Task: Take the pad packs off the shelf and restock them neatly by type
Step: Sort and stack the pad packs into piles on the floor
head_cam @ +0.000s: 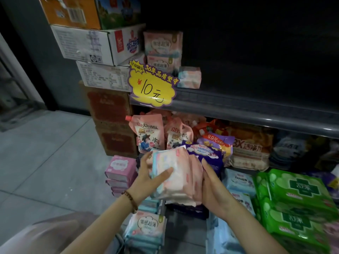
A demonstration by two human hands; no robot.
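At the low left stands a stack of lilac packs. My left grip closes on the left side of the pad packs, thumb laid across the front. They are soft, pale pink with white and light-blue bands, several pressed flat together, held up near me. My right grip clasps their right side, fingers hidden behind. Green packs lie piled at the right.

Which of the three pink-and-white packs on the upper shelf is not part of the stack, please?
The small pack at the right: it lies by itself on the shelf, while the top pack sits on the lower pack to its left.
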